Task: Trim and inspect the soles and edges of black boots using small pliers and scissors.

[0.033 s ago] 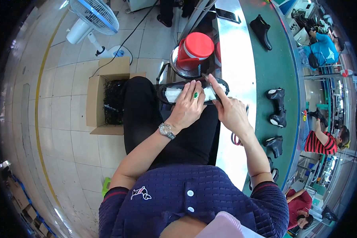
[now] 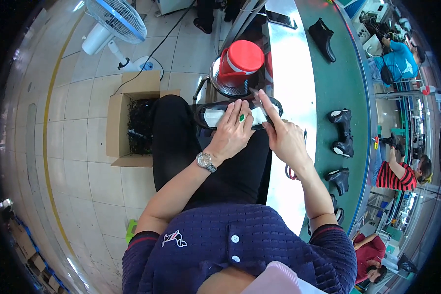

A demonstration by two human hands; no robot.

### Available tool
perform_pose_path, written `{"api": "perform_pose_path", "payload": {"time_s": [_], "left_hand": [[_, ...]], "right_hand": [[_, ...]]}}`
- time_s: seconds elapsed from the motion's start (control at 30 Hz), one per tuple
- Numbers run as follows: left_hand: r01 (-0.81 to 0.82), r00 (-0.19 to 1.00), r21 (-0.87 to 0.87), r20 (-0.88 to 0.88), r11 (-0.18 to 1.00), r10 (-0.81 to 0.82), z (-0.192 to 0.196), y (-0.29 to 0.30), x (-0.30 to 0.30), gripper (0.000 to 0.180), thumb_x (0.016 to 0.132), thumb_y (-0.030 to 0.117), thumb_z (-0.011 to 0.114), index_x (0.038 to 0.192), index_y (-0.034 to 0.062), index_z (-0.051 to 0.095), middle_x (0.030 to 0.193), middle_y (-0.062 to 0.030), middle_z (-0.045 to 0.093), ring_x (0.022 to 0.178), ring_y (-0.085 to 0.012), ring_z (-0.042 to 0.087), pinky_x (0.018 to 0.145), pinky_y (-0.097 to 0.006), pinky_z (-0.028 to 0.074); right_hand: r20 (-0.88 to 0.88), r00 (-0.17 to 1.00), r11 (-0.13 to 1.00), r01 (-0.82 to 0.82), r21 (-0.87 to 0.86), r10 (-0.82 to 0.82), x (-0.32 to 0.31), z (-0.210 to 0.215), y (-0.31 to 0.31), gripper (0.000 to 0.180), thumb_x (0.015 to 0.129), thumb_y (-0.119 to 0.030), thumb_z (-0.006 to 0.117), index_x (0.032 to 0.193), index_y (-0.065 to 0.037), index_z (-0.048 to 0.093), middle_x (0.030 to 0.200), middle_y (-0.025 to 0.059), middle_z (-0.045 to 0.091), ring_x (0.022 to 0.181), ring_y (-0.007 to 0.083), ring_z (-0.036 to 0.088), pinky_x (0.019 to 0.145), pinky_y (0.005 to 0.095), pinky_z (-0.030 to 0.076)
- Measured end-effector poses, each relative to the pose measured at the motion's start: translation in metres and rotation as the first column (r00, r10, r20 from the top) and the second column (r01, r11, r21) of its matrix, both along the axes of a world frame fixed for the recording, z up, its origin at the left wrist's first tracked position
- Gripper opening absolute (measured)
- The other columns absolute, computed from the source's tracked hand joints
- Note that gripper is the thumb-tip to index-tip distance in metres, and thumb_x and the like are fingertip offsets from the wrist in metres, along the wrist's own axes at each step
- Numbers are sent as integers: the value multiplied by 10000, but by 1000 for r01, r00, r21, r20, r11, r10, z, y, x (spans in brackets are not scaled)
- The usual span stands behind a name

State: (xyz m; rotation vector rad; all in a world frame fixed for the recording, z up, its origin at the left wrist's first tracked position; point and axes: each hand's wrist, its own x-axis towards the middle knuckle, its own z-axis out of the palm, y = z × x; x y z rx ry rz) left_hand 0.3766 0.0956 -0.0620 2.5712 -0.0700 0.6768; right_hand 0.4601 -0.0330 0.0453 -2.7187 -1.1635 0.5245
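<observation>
A black shoe [image 2: 213, 117] with a white patch along its upturned underside lies crosswise over my thighs. My left hand [image 2: 232, 132], with a green-stoned ring, lies over the middle of the shoe and holds it, fingers close together. At the right end of the shoe, my right hand [image 2: 286, 139] grips a thin blade-like tool [image 2: 254, 93], its index finger stretched along it. Most of that tool is hidden by the fingers, so its exact kind does not show.
Beyond the shoe, a red lidded bucket [image 2: 245, 56] sits on a round metal stool. On my right runs a metal ledge [image 2: 291, 63] beside a green belt [image 2: 313, 78] carrying black boots [image 2: 323, 39]. A cardboard box [image 2: 116, 125] and a fan [image 2: 117, 22] stand left.
My right hand and the thin tool have shifted very slightly at the right end of the shoe. My left hand stays in place.
</observation>
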Motion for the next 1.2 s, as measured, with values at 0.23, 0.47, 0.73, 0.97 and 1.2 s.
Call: {"api": "perform_pose_path", "payload": {"time_s": [0.23, 0.47, 0.73, 0.97, 1.2], "left_hand": [[-64, 983, -219, -184, 974, 23, 44, 12, 6, 675, 636, 86, 803, 1217, -89, 507, 1237, -229, 520, 1246, -364, 454, 1054, -417, 395], [-20, 987, 224, -149, 974, 54, 20, 23, -7, 627, 713, 74, 708, 1251, -151, 477, 1206, -246, 522, 1186, -372, 480, 1063, -408, 379], [-38, 993, 350, -90, 936, 74, 10, 20, -10, 516, 815, 85, 599, 1263, -143, 487, 1215, -267, 531, 1203, -420, 489, 1080, -486, 356], [-31, 999, 262, -32, 965, 41, 3, 20, -11, 496, 781, 75, 657, 1209, -140, 530, 1191, -248, 547, 1244, -432, 471, 1088, -497, 359], [-37, 999, 110, -21, 993, 40, 0, 23, -10, 499, 749, 64, 705, 1175, -133, 536, 1209, -240, 524, 1243, -414, 469, 1064, -489, 388]], "right_hand": [[28, 996, 997, 80, 23, -80, -10, -16, -4, 787, 909, -82, 535, 1535, -272, 97, 614, 199, 619, 572, 379, 642, 549, 486, 509], [-12, 999, 999, 49, -17, -49, -1, 1, -1, 752, 918, -82, 524, 1533, -267, 134, 610, 194, 623, 562, 360, 645, 549, 474, 517], [38, 999, 999, -1, 43, 0, -13, -19, 16, 766, 911, -74, 525, 1534, -258, 121, 648, 188, 637, 573, 358, 651, 523, 462, 523], [124, 990, 957, 22, 290, -61, -15, -15, 22, 781, 907, -70, 523, 1536, -270, 106, 610, 185, 619, 541, 345, 644, 493, 442, 514], [38, 999, 990, 29, 139, -34, -14, -7, 33, 777, 899, -69, 536, 1535, -243, 124, 609, 195, 616, 559, 364, 639, 517, 464, 498]]}}
